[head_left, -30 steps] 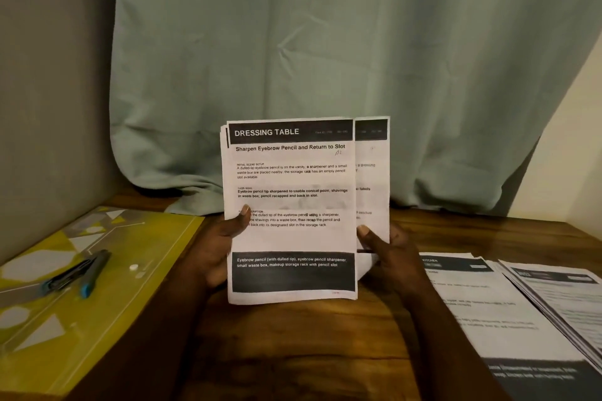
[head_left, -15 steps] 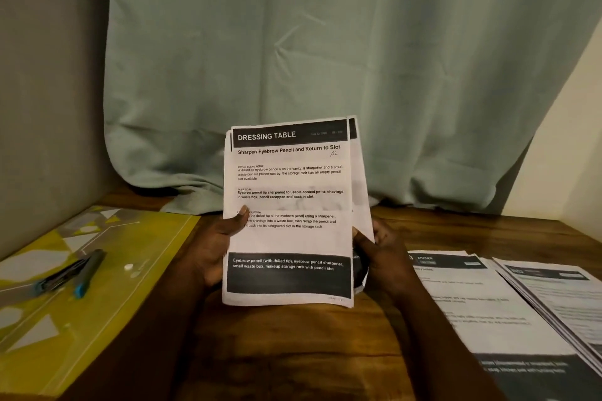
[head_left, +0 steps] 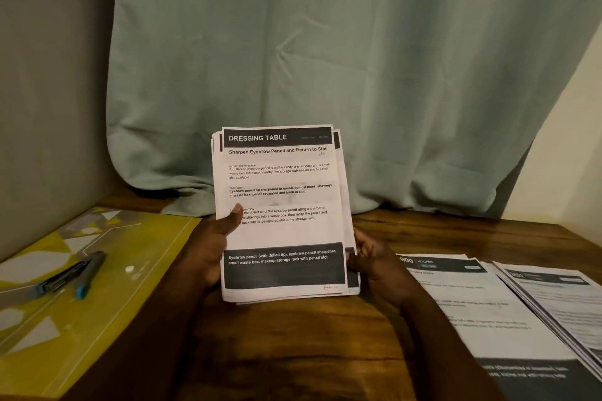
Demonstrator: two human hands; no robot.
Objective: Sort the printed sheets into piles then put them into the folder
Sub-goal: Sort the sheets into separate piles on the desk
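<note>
You hold a stack of printed sheets point(head_left: 283, 205) upright at the centre of the frame, its lower edge just above the wooden desk point(head_left: 293, 352). Your left hand point(head_left: 208, 251) has its grip pressed on the stack's left edge, thumb lying across the front page and fingers hidden behind. Your right hand point(head_left: 374, 267) cups the lower right corner, its grip closed on the sheets' edge; how many pages it pinches cannot be made out. Held this way, the top page's header faces you, which is probably how you read its "DRESSING TABLE" category before choosing a pile; the edges behind are slightly offset, so the stack looks only loosely squared.

At the lower right of the frame lie two piles: a kitchen pile point(head_left: 472, 303) next to your right forearm, and a second pile point(head_left: 560, 296) beside it, cut off by the frame edge, its heading too blurred to read. At the lower left lies the yellow folder point(head_left: 107, 296), flat on the desk, apparently ready to receive the piles, with a blue-tipped marker point(head_left: 86, 273) on it. A green curtain point(head_left: 325, 58) fills the background. Whether the folder is open or closed is unclear.
</note>
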